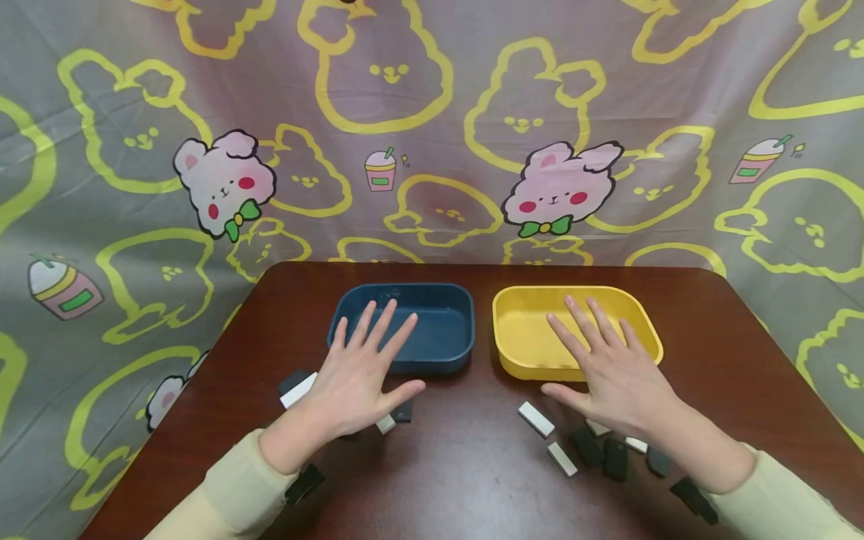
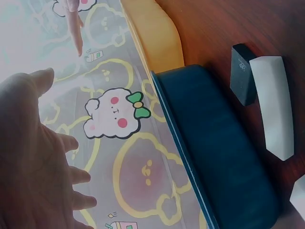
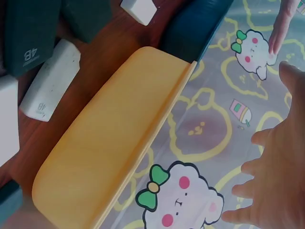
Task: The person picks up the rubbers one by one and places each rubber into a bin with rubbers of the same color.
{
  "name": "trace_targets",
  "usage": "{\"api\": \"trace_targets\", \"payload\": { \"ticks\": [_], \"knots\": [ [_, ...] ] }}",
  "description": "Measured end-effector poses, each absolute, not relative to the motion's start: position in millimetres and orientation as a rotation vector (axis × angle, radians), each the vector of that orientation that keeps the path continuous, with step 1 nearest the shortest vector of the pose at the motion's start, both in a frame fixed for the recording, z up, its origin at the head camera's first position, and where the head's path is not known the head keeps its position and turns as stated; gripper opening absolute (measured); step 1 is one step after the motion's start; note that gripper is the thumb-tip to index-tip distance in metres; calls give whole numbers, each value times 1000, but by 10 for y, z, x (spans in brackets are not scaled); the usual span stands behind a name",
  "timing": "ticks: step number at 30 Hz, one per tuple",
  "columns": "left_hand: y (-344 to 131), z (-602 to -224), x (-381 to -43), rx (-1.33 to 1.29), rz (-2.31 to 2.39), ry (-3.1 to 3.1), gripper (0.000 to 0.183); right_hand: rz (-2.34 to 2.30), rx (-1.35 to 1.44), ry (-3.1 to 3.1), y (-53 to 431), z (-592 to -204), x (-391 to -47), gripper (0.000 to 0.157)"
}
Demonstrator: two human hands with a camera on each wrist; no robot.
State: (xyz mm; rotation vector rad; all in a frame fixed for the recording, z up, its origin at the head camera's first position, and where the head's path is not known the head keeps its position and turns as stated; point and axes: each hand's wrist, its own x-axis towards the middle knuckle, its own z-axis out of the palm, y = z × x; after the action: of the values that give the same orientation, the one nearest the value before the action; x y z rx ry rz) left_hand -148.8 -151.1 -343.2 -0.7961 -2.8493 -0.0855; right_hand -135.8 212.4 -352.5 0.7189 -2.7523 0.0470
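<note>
My left hand (image 1: 351,386) is held over the near left part of a blue tray (image 1: 435,330), palm down with fingers spread. Over the near right part of a yellow tray (image 1: 526,330), my right hand (image 1: 617,379) has its fingers spread too. Neither hand holds anything. Below the left hand lie a white eraser (image 1: 298,391) and a black eraser (image 1: 403,412), others being partly hidden by the hand and wrist. Near the right hand are white erasers (image 1: 536,419) and black erasers (image 1: 615,460); in the right wrist view a white eraser (image 3: 51,81) is marked 4B.
Both trays stand side by side toward the back of the brown wooden table (image 1: 466,450). A grey curtain (image 1: 432,150) with yellow rabbit outlines hangs behind and beside it. Dark pieces (image 1: 305,484) lie by the left sleeve, and others (image 1: 694,499) by the right sleeve.
</note>
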Motion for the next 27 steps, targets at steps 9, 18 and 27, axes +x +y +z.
{"api": "trace_targets", "payload": {
  "ticks": [9,18,27],
  "knots": [
    [-1440,-3413,-1510,-841,-73,-2829,87,-3,696,-2751,2204,-3511,-1351,92],
    [-1313,-3394,-1557,-889,-51,-2799,87,-22,671,-2759,2271,-3494,-1362,93],
    [-1086,-3468,-1685,-950,-38,-2826,86,-5,643,-2770,2398,-3569,-1309,92]
  ]
}}
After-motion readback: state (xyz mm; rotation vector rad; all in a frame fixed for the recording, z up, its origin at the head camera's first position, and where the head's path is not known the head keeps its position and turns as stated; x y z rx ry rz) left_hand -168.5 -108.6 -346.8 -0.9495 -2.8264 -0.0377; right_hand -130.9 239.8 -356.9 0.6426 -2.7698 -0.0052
